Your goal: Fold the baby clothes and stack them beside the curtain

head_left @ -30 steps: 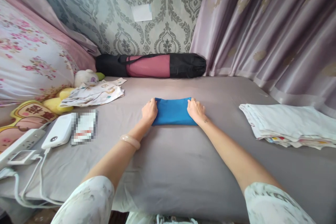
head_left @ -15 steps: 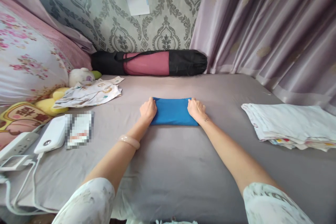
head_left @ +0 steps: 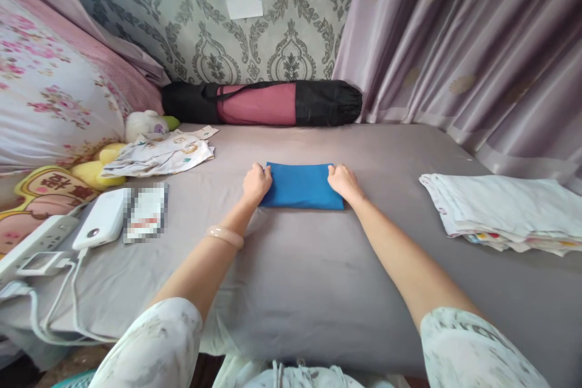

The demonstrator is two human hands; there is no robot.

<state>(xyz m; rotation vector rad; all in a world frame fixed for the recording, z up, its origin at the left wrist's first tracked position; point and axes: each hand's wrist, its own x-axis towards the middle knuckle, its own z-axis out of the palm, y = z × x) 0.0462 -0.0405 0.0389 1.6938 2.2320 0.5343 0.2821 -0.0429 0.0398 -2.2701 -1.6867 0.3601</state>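
A blue cloth, folded into a flat rectangle, lies on the grey bed sheet in front of me. My left hand, below a pale bangle on the wrist, is closed on its left edge near the far corner. On the opposite side my right hand pinches the right edge, also towards the far corner. Both thumbs and fingertips are partly hidden by the hands themselves. The cloth stretches fairly straight between the two hands.
White folded cloths are stacked at the right. To the left lie a patterned garment, a white power bank, a power strip with cables, and plush toys. A rolled mat in a bag rests against the wall.
The view has shifted slightly, so things appear a little higher and further right. Both hands still grip the blue cloth's sides; its shape is nearly the same.
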